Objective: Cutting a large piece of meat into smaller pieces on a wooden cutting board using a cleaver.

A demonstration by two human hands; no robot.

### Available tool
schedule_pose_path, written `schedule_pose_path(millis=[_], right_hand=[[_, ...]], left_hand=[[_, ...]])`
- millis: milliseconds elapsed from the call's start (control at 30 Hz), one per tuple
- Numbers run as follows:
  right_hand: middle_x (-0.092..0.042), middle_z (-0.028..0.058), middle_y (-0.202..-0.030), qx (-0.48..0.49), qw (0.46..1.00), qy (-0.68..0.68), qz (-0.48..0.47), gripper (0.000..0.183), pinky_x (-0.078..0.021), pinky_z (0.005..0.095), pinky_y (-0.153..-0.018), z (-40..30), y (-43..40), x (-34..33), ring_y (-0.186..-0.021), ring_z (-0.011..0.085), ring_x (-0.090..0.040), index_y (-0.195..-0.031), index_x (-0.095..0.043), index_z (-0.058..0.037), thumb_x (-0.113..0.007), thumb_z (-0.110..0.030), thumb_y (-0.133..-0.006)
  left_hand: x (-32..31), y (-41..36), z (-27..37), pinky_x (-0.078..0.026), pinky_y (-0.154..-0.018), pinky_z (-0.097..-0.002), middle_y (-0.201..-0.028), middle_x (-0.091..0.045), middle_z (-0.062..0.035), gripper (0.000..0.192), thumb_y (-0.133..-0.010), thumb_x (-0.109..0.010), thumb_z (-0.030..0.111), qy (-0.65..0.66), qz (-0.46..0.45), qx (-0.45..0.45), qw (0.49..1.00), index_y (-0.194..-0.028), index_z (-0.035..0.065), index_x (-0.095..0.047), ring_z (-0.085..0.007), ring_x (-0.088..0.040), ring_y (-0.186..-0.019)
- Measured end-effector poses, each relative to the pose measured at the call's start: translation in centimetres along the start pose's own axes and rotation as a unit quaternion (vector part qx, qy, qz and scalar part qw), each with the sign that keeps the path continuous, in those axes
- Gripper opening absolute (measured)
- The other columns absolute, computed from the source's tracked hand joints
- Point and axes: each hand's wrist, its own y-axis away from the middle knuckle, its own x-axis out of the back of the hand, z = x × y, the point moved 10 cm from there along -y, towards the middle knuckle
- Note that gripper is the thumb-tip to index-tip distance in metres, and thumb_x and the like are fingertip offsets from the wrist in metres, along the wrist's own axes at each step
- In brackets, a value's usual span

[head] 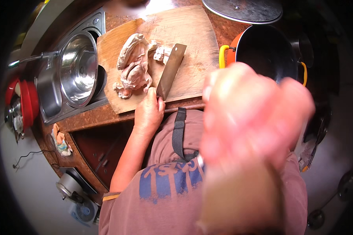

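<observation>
My left hand (148, 110) grips the handle of a cleaver (173, 69). Its broad steel blade points away from me over a wooden cutting board (192, 35). Left of the blade lies a large, pale, folded piece of meat (133, 66). A smaller lumpy piece of pale meat (161, 53) sits beside it, partly covered by the blade. High and close to the camera, my right hand (247, 114) is blurred, with its fingers apparently curled. Whether it holds anything cannot be made out. It hides part of the board's right side and of an orange pot.
The orange pot (267, 53) with yellow handles stands right of the board, below a round lid (244, 10). On the left a steel bowl (78, 69) rests over the sink (51, 102). A red basin (29, 102) is farther left. The brown counter edge (85, 122) runs before me.
</observation>
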Motion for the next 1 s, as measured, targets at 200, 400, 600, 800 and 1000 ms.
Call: schedule_pose_path(millis=[200, 400, 600, 800, 1000], right_hand=[[-0.060, 0.0035, -0.096, -0.318, 0.932, 0.162, 0.058, 0.029, -0.0465, 0.0228, -0.075, 11.3, 5.4, 6.4, -0.087, 0.0082, -0.056, -0.103, -0.054, -0.0016, -0.065, 0.004, -0.077], [-0.059, 0.0128, -0.095, -0.149, 0.828, 0.540, 0.017, 0.030, -0.0462, 0.0337, -0.084, 15.9, 7.0, 11.1, -0.093, 0.0260, -0.058, -0.101, -0.056, -0.0010, -0.067, -0.005, -0.074], [-0.053, 0.0221, -0.108, -0.076, 0.811, 0.577, 0.054, 0.047, -0.0412, 0.0441, -0.086, 14.6, 8.9, 13.0, -0.099, 0.0378, -0.049, -0.113, -0.053, -0.0004, -0.072, -0.016, -0.072], [-0.053, 0.0173, -0.103, -0.101, 0.810, 0.577, 0.016, 0.032, -0.0460, 0.0332, -0.082, 15.3, 9.7, 13.2, -0.093, 0.0308, -0.056, -0.109, -0.055, 0.0028, -0.066, -0.004, -0.080], [-0.053, 0.0173, -0.103, -0.054, 0.802, 0.595, -0.002, 0.034, -0.0462, 0.0352, -0.082, 15.4, 9.5, 12.9, -0.093, 0.0312, -0.055, -0.107, -0.056, 0.0026, -0.067, -0.001, -0.075]], left_hand=[[0.6, 0.5, 0.2, -0.046, -0.063, -0.0508, -0.077, -0.060, -0.0231, 0.018, -0.086, -0.053, 0.012, 0.019, 0.003, -0.002, 1.000, -0.098, 0.0026, -0.043, -0.0426, -0.059, -0.073], [1.8, 1.0, 0.6, -0.045, -0.062, -0.0500, -0.079, -0.059, -0.0216, 0.015, -0.085, -0.054, 0.010, 0.017, 0.034, -0.028, 0.999, -0.096, 0.0031, -0.045, -0.0418, -0.058, -0.073], [3.5, 2.2, 1.9, -0.046, -0.061, -0.0483, -0.078, -0.059, -0.0209, 0.014, -0.085, -0.054, 0.009, 0.036, 0.054, -0.037, 0.997, -0.095, 0.0034, -0.047, -0.0409, -0.058, -0.071], [3.5, 1.8, 5.1, -0.047, -0.058, -0.0464, -0.073, -0.057, -0.0190, 0.012, -0.084, -0.055, 0.007, -0.026, 0.036, -0.105, 0.993, -0.092, 0.0031, -0.047, -0.0385, -0.058, -0.067], [1.7, 0.5, 5.1, -0.047, -0.061, -0.0466, -0.078, -0.058, -0.0210, 0.013, -0.083, -0.054, 0.005, -0.075, -0.043, -0.064, 0.994, -0.093, 0.0012, -0.047, -0.0403, -0.058, -0.069]])
